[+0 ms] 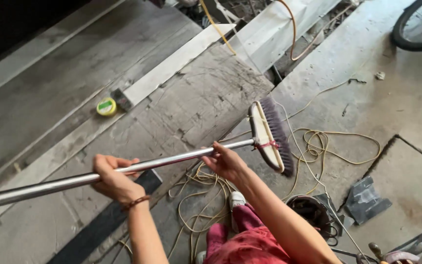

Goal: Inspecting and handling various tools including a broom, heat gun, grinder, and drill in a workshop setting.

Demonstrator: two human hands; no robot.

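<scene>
Hands grip a broom: the left hand (pixel 115 179) wraps the metal pole (pixel 172 159) mid-shaft, wrist bent; the right hand (pixel 225 161) clasps it near the brush head (pixel 271 136), held level above yellow cord (pixel 313 146) on the floor (pixel 406 107).

Soft even daylight, faint shadows — edges warped

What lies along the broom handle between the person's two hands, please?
Only bare metal handle runs between the left hand and the right hand; nothing else grips or hangs on it there. The head view shows this.
</scene>
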